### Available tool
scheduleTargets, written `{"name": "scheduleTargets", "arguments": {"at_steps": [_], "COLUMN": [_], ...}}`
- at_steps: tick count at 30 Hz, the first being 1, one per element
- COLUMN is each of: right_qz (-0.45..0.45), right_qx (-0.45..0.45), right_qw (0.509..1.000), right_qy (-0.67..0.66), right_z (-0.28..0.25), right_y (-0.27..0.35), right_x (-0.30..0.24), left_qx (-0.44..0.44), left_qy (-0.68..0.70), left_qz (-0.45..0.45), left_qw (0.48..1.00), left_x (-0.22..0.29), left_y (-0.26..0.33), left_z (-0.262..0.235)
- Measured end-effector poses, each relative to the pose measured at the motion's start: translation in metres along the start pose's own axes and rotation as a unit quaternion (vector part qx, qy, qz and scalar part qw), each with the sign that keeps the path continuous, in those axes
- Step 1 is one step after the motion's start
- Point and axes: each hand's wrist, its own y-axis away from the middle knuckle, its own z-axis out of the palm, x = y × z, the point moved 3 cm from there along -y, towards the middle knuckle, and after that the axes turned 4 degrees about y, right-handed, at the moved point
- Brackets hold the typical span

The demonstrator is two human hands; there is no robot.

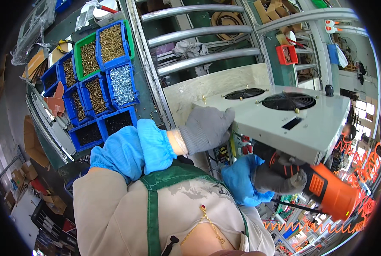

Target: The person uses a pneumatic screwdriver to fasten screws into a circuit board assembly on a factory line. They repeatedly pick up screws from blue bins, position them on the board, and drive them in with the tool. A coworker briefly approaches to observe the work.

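My left hand, in a grey glove, is curled at the left edge of a pale grey metal cabinet. Its fingertips are mostly hidden, so I cannot tell what they hold. Two round black fan grilles sit in the cabinet's top, with a small rectangular cutout nearby. A brass-coloured screw stands upright near the far left corner. Below the cabinet's near edge, my right hand, also gloved, wraps round an orange and black corded power tool. The tool's working end is hidden.
Blue bins and a green bin of screws and other small hardware stand on the left bench. Metal rollers run beyond the cabinet. A red bin sits at back right. Coiled orange hose hangs at right.
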Motion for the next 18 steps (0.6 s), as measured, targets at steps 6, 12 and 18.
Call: {"name": "scheduleTargets", "arguments": {"at_steps": [6, 12, 18], "right_qz": [-0.015, -0.095, -0.067], "right_qx": [0.125, 0.014, 0.101], "right_qw": [0.992, 0.957, 0.973], "right_qy": [-0.027, -0.272, -0.198], "right_z": [-0.026, -0.017, -0.033], "right_y": [-0.009, -0.020, 0.005], "right_x": [-0.006, -0.066, -0.065], "left_qx": [0.023, -0.125, -0.172], "left_qy": [0.293, 0.833, 0.847], "left_qz": [-0.126, -0.194, -0.152], "left_qw": [0.948, 0.503, 0.479], "left_x": [0.000, 0.021, 0.052], "left_y": [0.013, 0.038, 0.038], "left_z": [-0.007, -0.003, 0.015]}}
